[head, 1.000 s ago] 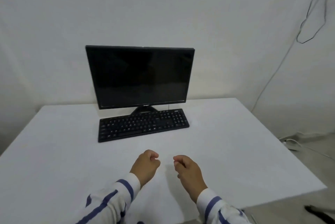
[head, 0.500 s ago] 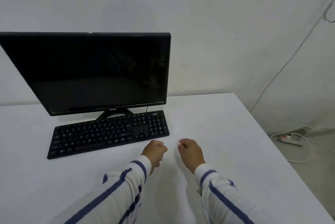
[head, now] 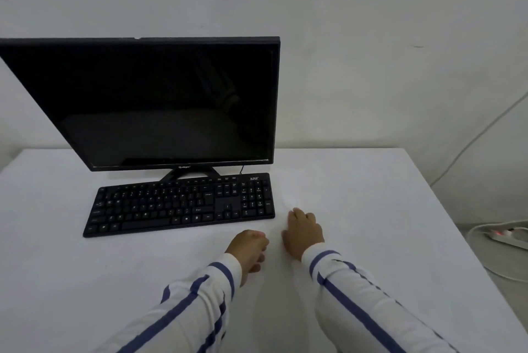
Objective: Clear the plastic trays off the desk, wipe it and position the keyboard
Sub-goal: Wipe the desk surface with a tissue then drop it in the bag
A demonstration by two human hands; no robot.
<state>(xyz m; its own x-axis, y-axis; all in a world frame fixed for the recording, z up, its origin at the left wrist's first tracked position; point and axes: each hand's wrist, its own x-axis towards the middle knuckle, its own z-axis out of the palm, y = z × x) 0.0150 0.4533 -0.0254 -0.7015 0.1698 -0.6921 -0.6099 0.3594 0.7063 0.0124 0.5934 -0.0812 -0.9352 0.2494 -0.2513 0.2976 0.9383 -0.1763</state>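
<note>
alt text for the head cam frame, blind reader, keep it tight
The person's left hand and right hand, in striped white sleeves, are curled and empty over a white desk, near the right end of a black keyboard. It lies in front of a dark monitor; a power strip lies on the floor at right.

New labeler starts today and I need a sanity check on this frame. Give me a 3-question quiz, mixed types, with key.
1. True or false: a plastic tray sits on the desk.
2. The keyboard lies: A) in front of the monitor; B) behind it; C) on a chair.
3. Name the lit device beyond the desk's right edge.
Key: 1 false; 2 A; 3 power strip.
</note>
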